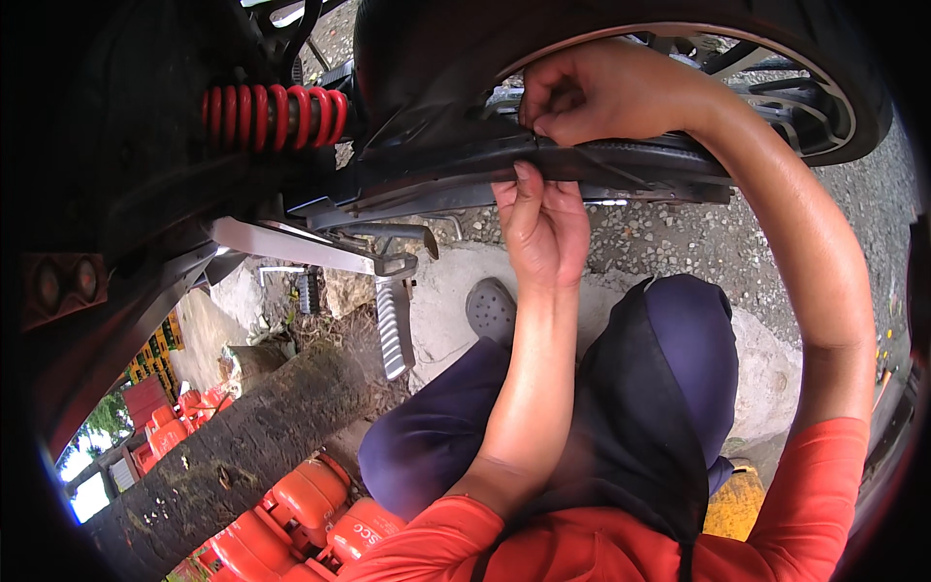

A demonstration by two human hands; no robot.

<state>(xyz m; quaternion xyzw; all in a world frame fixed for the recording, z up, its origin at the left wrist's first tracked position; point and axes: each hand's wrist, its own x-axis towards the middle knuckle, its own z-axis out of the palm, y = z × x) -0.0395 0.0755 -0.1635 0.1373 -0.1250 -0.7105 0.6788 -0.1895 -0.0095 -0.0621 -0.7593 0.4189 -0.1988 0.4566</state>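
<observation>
A motorcycle's rear wheel with a black tyre (873,116) fills the upper right, and a long black bar (436,170) runs alongside it. My left hand (545,233) is at the bar's lower edge, palm toward me. Its thumb presses against the bar, and the fingers curl in at the underside, their tips partly hidden. Just above, my right hand (596,97) reaches over the bar in front of the wheel, fingers curled and pinched together. Whatever sits between those fingertips is too small to make out. A chain (669,151) shows along the bar to their right.
Left of the wheel is a red coil spring (276,116); below it, a metal footrest (393,330) juts out. A dark log (233,456) lies at lower left, with several red gas cylinders (310,495) around it. Gravel (659,238) and a concrete slab (446,291) lie underneath.
</observation>
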